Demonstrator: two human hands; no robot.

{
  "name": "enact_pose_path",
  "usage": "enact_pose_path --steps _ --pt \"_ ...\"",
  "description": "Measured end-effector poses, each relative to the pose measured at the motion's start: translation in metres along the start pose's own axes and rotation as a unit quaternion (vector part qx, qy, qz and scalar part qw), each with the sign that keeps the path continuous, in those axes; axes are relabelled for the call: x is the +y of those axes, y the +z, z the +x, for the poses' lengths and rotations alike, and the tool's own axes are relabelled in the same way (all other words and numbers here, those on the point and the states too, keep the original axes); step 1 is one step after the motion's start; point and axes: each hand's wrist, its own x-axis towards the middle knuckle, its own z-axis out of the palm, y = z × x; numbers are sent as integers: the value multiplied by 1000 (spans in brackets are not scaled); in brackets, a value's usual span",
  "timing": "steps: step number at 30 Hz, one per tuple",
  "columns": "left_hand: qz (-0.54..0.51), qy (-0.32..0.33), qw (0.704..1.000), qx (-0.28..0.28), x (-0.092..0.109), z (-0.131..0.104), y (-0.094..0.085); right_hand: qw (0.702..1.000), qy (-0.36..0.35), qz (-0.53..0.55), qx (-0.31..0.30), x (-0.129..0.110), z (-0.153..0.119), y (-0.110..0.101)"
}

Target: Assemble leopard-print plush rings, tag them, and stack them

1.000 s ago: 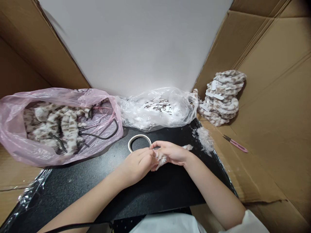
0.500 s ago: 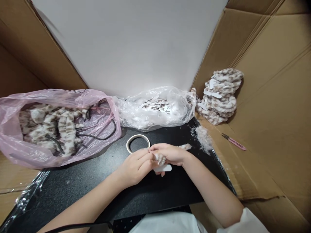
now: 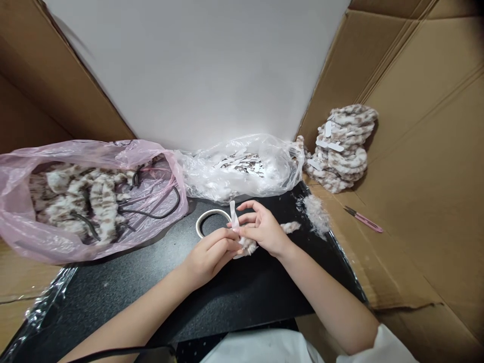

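My left hand [image 3: 214,254] is closed on a small brown-and-white furry strip [image 3: 248,246], which sticks out between the two hands. Above its fingertips stands a whitish, slightly see-through label strip [image 3: 234,216]. My right hand [image 3: 266,229] pinches the lower end of this strip between thumb and fingers, its index finger stretched out beyond. Just behind my left hand lies a roll of tape [image 3: 199,228] on the black table. Another bit of fur [image 3: 290,227] shows to the right of my right wrist. The fingertips partly hide the place where strip and fur meet.
A pink plastic bag [image 3: 168,151] of furry strips with dark cords lies at left. A clear bag [image 3: 204,174] of white labels is behind. At right are a stack of furry loops [image 3: 346,151], loose fluff [image 3: 315,217] and pink-handled snips [image 3: 365,221] on cardboard.
My right hand has turned over and risen, its fingers now above the fur. The pale strip now stands upright between the hands; the white tab below them is mostly hidden.
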Motion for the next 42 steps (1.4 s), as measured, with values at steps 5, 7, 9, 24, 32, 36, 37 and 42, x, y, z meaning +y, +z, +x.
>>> enact_pose_path --steps 5,7,9,24,32,36,37,42 --pt "7 -16 1000 22 -2 1 0 998 -52 -14 39 1 0 3" --pt "13 -35 999 24 -1 3 0 997 -47 -20 53 2 0 4" --pt "7 -61 998 21 0 4 0 996 -46 -26 69 3 1 4" --pt "-41 -134 989 49 1 4 1 985 -108 -82 108 8 -3 7" --pt "-269 -392 873 110 2 6 8 988 -99 -73 99 8 -5 8" --pt "-330 -451 828 50 -3 8 8 987 -94 -101 82 9 -7 8" --pt "-327 -461 824 24 -5 8 7 985 -100 -118 78 10 -7 8" --pt "-215 -425 879 1 -7 8 3 965 -155 -205 59 11 -9 5"
